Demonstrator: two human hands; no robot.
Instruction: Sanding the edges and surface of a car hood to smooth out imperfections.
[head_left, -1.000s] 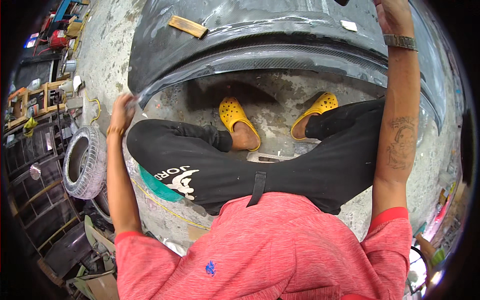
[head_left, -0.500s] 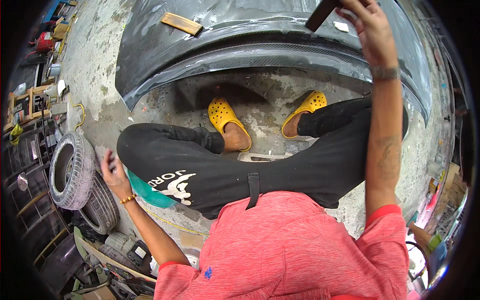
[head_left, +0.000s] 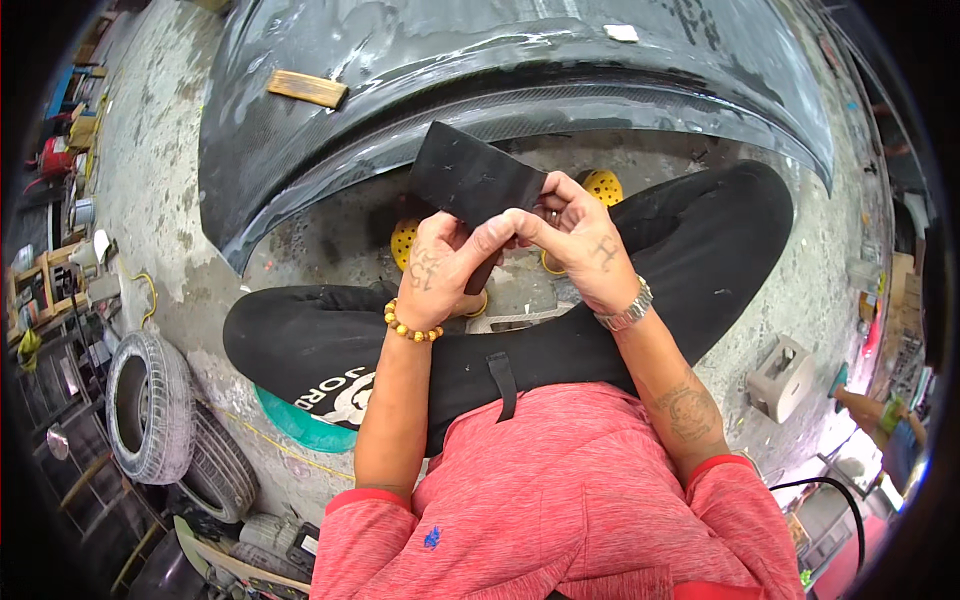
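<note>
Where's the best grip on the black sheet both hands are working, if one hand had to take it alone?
Probably the near lower edge of the black sheet, pinched thumb over, fingers under, coming from the person's side. It is thin, flat and tilted up away from the body, and the left hand and right hand hold it at that near end; the far corner hangs free over the dark curved panel.

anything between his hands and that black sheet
Nothing visible: the left hand and right hand both already grip the black sheet directly, holding it above the lap, in front of the dark curved panel.

Yellow clogs point(head_left: 404, 243) mostly behind hands point(head_left: 440, 275)
</note>
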